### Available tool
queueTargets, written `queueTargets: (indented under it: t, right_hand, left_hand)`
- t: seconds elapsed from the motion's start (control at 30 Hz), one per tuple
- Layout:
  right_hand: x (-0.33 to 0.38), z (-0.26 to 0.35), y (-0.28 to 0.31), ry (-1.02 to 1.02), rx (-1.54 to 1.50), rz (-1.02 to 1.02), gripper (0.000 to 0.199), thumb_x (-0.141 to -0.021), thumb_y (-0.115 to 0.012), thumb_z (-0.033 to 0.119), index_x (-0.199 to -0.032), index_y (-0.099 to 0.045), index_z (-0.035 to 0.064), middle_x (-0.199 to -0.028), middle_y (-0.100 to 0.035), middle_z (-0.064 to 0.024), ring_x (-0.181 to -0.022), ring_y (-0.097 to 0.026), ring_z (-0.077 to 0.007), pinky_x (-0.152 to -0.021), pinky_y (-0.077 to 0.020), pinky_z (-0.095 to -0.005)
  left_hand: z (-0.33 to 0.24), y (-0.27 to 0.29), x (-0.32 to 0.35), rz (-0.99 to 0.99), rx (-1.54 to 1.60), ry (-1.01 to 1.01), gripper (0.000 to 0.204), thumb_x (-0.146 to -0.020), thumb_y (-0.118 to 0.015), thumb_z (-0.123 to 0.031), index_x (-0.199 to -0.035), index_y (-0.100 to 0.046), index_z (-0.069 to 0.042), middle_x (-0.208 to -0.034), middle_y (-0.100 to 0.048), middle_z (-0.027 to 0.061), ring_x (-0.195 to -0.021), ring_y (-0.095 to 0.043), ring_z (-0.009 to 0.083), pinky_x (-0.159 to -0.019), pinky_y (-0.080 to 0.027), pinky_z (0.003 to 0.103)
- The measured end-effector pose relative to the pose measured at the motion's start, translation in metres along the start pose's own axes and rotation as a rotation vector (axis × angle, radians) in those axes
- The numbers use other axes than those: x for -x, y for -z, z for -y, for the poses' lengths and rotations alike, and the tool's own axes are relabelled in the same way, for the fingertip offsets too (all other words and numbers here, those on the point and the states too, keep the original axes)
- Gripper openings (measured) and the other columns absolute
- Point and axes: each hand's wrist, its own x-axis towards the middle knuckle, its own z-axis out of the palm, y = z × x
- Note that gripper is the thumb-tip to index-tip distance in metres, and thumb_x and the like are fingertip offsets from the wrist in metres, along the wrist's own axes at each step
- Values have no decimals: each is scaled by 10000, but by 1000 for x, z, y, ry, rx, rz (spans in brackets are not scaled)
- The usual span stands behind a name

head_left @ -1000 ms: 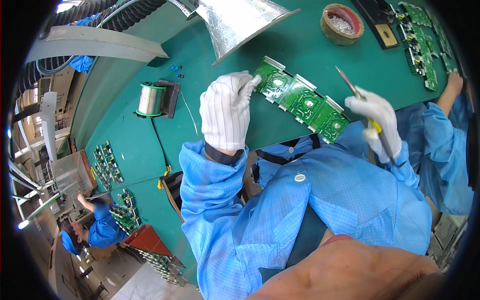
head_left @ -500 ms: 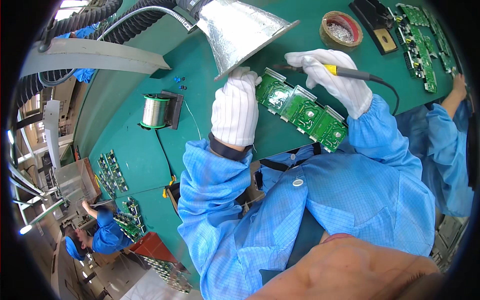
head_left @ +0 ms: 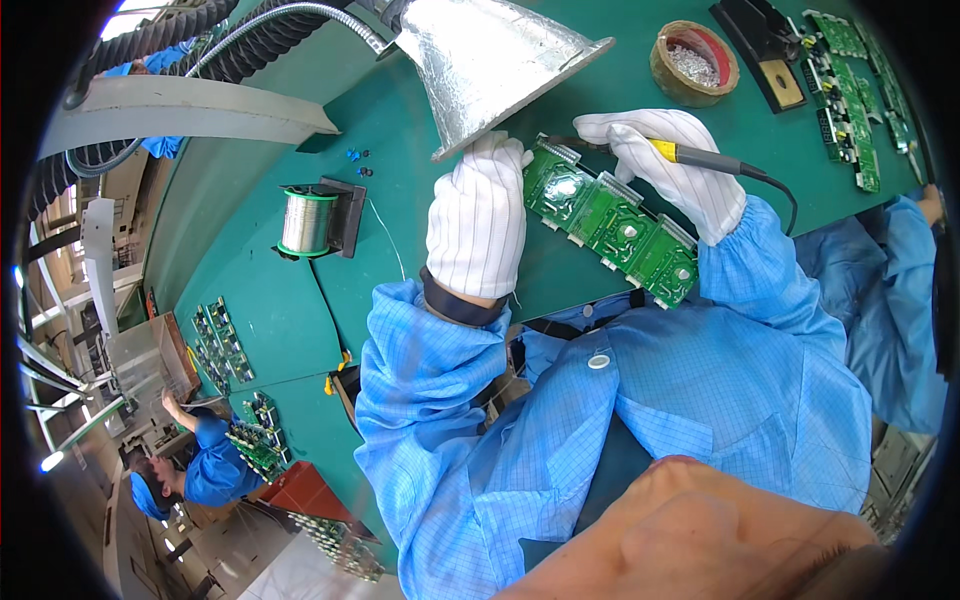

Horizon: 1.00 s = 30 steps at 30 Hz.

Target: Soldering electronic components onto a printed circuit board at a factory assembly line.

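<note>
A long green circuit board panel lies on the green bench in front of me. My left hand, in a white striped glove, rests at the panel's left end with its fingers closed; a thin solder wire runs toward it. My right hand, also gloved, grips a soldering iron with a yellow collar and black cord. The iron's tip sits at the panel's upper left corner, under the silver fume hood.
A solder wire spool stands on a black holder at left. A round tin of tip cleaner, a black iron stand and more green boards lie at the back right. Other workers in blue sit at left and right.
My right hand swung the soldering iron from the panel's right end over to its upper left corner. My left hand slid up to the panel's left end.
</note>
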Motion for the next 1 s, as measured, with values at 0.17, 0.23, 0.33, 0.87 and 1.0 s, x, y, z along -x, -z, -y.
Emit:
queueTargets:
  t: [0.17, 0.23, 0.33, 0.87, 1.0]
  right_hand:
    - [0, -4, 2, 19, 3, 30, 303, -1004, -510, 187, -1202, -652, 6, -1078, -701, -126, -667, -640, -149, -645, -549, -285]
    - [0, -5, 4, 63, 12, 23, 303, -1005, -509, 192, -1193, -660, 9, -1063, -706, -118, -666, -637, -145, -643, -546, -283]
    - [-2, -1, 4, -17, 2, 30, 302, -1005, -510, 203, -1175, -671, 12, -1046, -714, -109, -656, -632, -140, -639, -540, -280]
    - [-3, -6, 3, 154, 130, -20, 264, -997, -542, 223, -1088, -702, 32, -1051, -727, -86, -621, -633, -135, -651, -526, -283]
    - [1, -3, 4, -3, 38, -72, 284, -1008, -540, 255, -1135, -691, 50, -1013, -713, -91, -670, -656, -152, -652, -554, -282]
  left_hand:
    - [-2, -1, -3, 29, -39, 1, 153, -895, -586, -136, -1044, -608, -109, -1012, -630, 59, -767, -631, 212, -655, -511, 326]
    - [-6, 2, -7, 76, -6, 64, 207, -845, -568, -2, -1029, -623, -78, -1066, -665, 98, -886, -679, 302, -739, -551, 384]
    - [-7, 1, -8, 89, -88, 38, 202, -845, -576, -13, -1030, -630, -75, -1066, -668, 98, -866, -684, 296, -721, -557, 376]
    - [-4, -1, -1, -64, 184, 84, 308, -881, -596, -23, -1183, -573, -84, -1042, -675, 114, -853, -679, 327, -712, -558, 411]
    - [-8, -3, -4, -62, 178, 60, 297, -907, -598, -37, -1199, -569, -85, -1024, -687, 115, -867, -676, 330, -714, -554, 411]
